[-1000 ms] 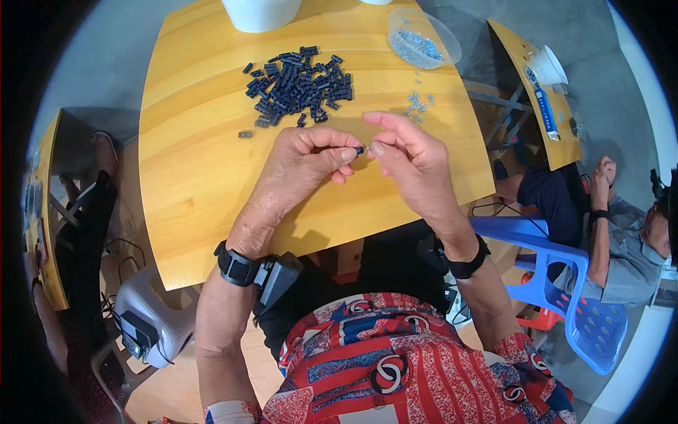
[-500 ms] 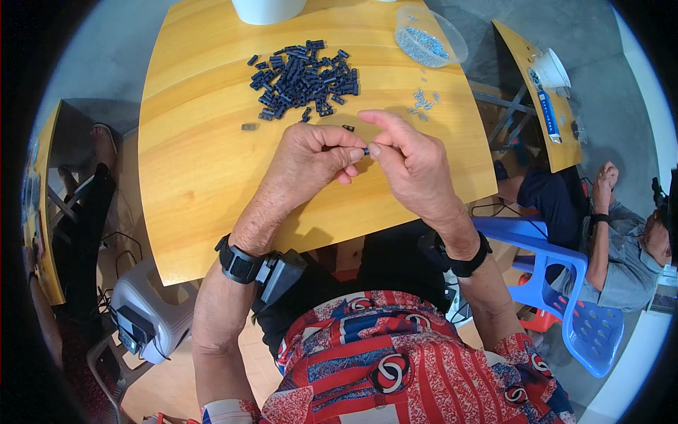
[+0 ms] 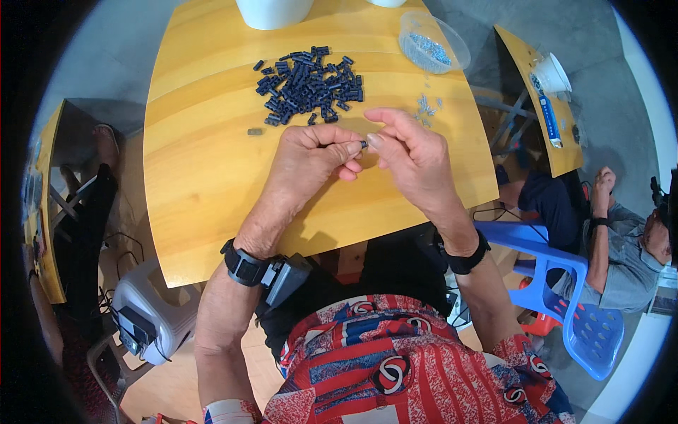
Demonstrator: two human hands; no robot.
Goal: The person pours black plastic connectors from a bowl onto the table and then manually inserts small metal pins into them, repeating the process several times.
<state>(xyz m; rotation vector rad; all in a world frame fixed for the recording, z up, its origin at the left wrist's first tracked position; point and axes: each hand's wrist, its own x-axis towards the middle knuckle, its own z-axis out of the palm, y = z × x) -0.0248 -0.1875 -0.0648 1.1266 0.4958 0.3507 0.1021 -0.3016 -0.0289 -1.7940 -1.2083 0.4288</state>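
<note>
yellow wooden table [image 3: 205, 191], left hand [image 3: 311, 161] pinching a small black piece [image 3: 364, 144], right hand [image 3: 418, 164] just beside it, grip unclear

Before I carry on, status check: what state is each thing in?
Left hand: pinching a small dark part
Right hand: thumb beside that part, contact unclear
Dark pieces: heaped loosely on the table
Silvery pieces: scattered on the table
Clear tub: partly filled
Large white container: upright, partly cut off

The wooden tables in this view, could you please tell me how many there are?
3: the middle table, bearing the pile of dark pieces; the right table; and the left table, partly cut off by the dark rim.
</note>
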